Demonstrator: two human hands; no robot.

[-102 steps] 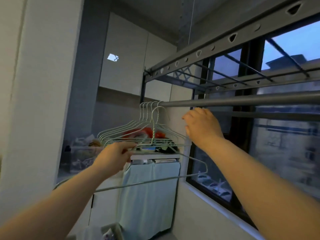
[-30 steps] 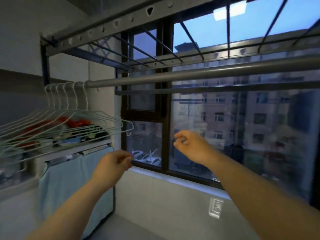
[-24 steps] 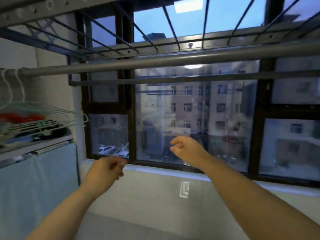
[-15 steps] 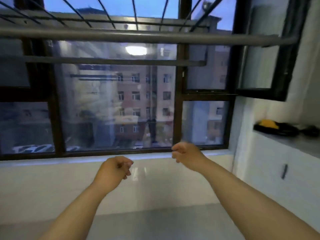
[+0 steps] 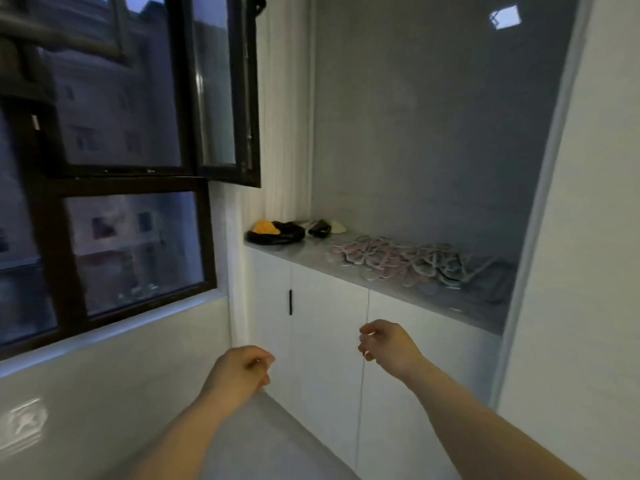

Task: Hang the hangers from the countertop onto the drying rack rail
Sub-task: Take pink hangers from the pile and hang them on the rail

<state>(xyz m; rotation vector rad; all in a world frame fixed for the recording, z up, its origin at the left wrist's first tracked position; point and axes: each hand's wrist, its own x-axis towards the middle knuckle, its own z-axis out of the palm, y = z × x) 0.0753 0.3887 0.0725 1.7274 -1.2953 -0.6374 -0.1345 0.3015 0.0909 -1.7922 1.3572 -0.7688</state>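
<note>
A person's left hand (image 5: 239, 370) and right hand (image 5: 388, 344), both empty with fingers loosely curled, hover before white cabinet doors (image 5: 325, 327), below a tangled pile of hangers (image 5: 398, 259) lying on the countertop (image 5: 460, 299).

One left hand (image 5: 239, 370), one right hand (image 5: 389, 346), one tangled hanger pile (image 5: 398, 259).

No text, label or number is showing legibly anywhere, and the pale mark (image 5: 23, 424) low on the wall (image 5: 121, 393) under the window (image 5: 135, 244) is appearing too blurred to read.
</note>
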